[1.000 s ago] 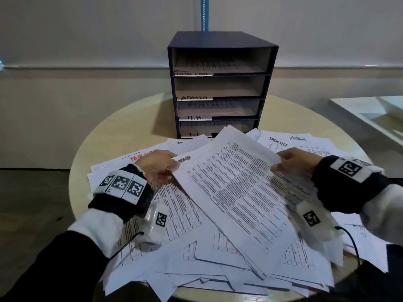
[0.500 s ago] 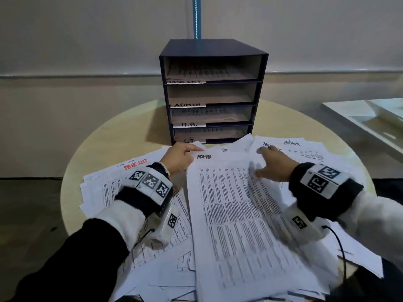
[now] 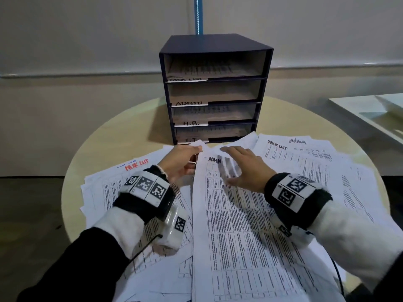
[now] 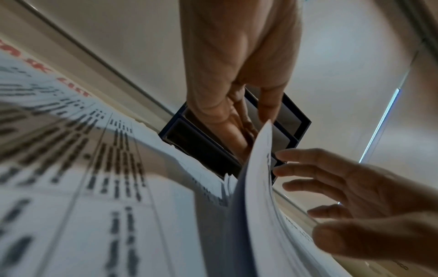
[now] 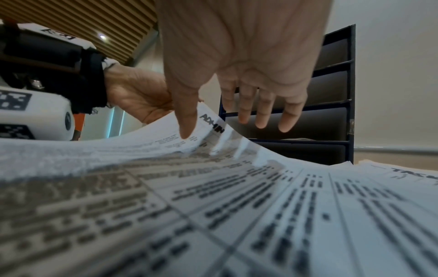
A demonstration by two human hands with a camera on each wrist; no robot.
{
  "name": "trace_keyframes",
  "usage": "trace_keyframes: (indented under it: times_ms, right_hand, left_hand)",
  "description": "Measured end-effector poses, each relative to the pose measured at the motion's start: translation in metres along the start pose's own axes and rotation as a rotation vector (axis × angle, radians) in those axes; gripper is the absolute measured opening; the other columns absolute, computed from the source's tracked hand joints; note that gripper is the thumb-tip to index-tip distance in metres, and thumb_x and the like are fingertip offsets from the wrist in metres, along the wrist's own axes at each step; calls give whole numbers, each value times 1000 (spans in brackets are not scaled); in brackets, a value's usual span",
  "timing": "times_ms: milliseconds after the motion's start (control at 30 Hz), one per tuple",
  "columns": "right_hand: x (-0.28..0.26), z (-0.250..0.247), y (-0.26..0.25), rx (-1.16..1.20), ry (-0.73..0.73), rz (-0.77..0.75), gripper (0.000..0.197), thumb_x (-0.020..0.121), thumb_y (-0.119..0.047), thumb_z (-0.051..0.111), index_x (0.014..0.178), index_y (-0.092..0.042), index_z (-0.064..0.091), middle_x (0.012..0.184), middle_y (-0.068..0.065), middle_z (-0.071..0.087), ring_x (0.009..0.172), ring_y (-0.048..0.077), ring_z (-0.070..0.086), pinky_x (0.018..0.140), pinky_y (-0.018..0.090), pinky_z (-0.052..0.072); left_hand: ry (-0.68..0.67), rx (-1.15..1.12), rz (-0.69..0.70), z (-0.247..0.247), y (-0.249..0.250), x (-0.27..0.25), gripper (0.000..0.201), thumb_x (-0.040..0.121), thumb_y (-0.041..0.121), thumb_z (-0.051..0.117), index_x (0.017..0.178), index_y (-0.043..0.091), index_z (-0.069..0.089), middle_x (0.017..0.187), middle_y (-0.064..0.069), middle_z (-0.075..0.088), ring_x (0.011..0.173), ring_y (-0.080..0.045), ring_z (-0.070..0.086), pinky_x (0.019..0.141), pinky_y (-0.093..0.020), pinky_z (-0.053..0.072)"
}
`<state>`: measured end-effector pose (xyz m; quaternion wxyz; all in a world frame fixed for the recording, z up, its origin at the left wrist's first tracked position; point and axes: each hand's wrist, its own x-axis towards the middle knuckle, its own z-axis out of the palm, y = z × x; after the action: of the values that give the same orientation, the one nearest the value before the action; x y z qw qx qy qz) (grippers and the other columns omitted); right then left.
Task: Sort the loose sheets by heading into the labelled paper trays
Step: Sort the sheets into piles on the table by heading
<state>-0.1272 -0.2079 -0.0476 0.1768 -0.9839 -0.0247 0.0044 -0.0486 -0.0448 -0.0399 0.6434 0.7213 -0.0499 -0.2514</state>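
Since a second ago the ADMIN sheet [image 3: 235, 214] has swung from a slant to lie straight toward the person, and both hands have moved up to its top edge.

From the head view, the left hand [image 3: 181, 163] pinches the sheet's top left corner, lifting that edge off the pile. The right hand [image 3: 246, 168] hovers over the heading with its fingers spread and blurred. Behind them stands the dark tray unit [image 3: 214, 88], its shelves labelled TASK LIST, ADMIN, H.R. and I.T. from top to bottom. Loose sheets [image 3: 327, 171] cover the round table [image 3: 135, 125], reaching the foot of the unit and hiding part of the I.T. label.

The left wrist view shows what the head view cannot: the sheet [image 4: 258, 168] rising edge-on, with the thumb [image 4: 270, 105] on one face and the fingers behind it. The right hand [image 4: 355, 187] sits open beside it, apart from the paper.

From the right wrist the fingers [image 5: 263, 114] hang straight and splayed above the curved sheet [image 5: 213, 168]; whether the thumb touches near the ADMIN heading I cannot tell. The left hand [image 5: 140, 99] grips the far corner.
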Motion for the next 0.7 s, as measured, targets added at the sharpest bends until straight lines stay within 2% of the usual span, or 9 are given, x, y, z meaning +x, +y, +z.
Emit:
trace_keyframes:
  times_ms: [67,133,267,333,433,500,567,633,700]
  right_hand:
    - [0,1,0,-11,-5,-49,84,78,-33,70,145,-27,20,149,-6,27,135,17,25,108,43,28]
    - [1,2,-1,-17,-4,-79,83,76,-34,72,143,-29,24,148,-6,28,134,17,26,108,42,28]
    - [1,1,0,33,29,-152,77,77,-27,71,142,-29,30,145,-2,32,131,17,32,107,41,33]
    - [1,2,0,54,41,-194,76,78,-23,71,142,-26,31,143,1,35,129,18,36,106,39,36]
    - [3,4,1,60,78,-208,71,77,-21,71,139,-22,37,139,3,39,125,20,40,104,40,37]
    - [4,4,3,104,123,-202,58,77,-19,72,129,-18,46,131,2,44,119,21,43,101,42,38]
    - [5,5,5,120,163,-205,39,77,-18,72,111,-15,53,121,3,48,111,21,45,96,42,40]
    - [5,5,7,110,178,-231,22,75,-18,73,91,-13,58,107,3,51,101,22,46,88,41,41]
    - [4,4,6,92,149,-258,16,75,-16,73,75,-15,57,88,-1,52,85,17,46,79,36,42]
  left_hand:
    - [-33,3,-10,-2,0,0,20,94,18,51,105,4,59,83,-8,66,63,-15,64,54,-21,53]
    - [-69,23,-18,-3,1,0,22,91,17,55,107,3,60,87,-10,66,66,-17,64,57,-22,53]
    - [-117,96,-27,-4,6,0,17,86,12,58,101,3,61,77,-8,63,58,-15,61,52,-22,52]
    - [-114,93,-28,-2,7,0,13,86,11,57,96,4,61,78,-8,61,59,-16,59,53,-21,52]
    - [-127,41,-42,1,9,2,10,89,17,58,85,9,62,72,-3,60,58,-13,58,50,-19,52]
    - [-121,13,-54,3,9,3,14,90,20,57,81,11,61,62,1,58,54,-11,57,47,-18,50]
    - [-98,11,-56,2,7,4,11,91,15,55,83,9,58,59,1,58,49,-10,59,44,-18,48]
    - [-74,8,-47,0,5,6,6,92,8,52,88,5,55,64,-3,63,49,-10,63,41,-17,47]
    - [-62,37,-42,-2,4,7,7,91,2,52,85,3,56,74,-8,64,55,-13,63,44,-18,46]
